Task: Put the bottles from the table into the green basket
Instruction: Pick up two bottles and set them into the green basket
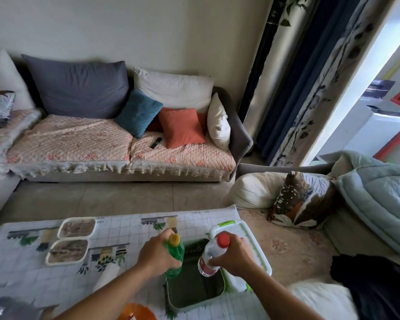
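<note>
A dark green basket (195,303) stands on the table's near right part. My left hand (156,252) grips a green bottle (176,252) with a yellow cap, held upright over the basket's left edge, its base low inside. My right hand (236,255) grips a clear water bottle (211,252) with a red cap and red label, tilted over the basket's right side. A white bottle (107,274) lies on the table left of my left forearm, partly hidden by it.
A white lidded box (252,241) with green clips sits just right of the basket. Two white trays (76,228) lie at the table's left. An orange object (134,311) is at the near edge. Sofas surround the table (44,273).
</note>
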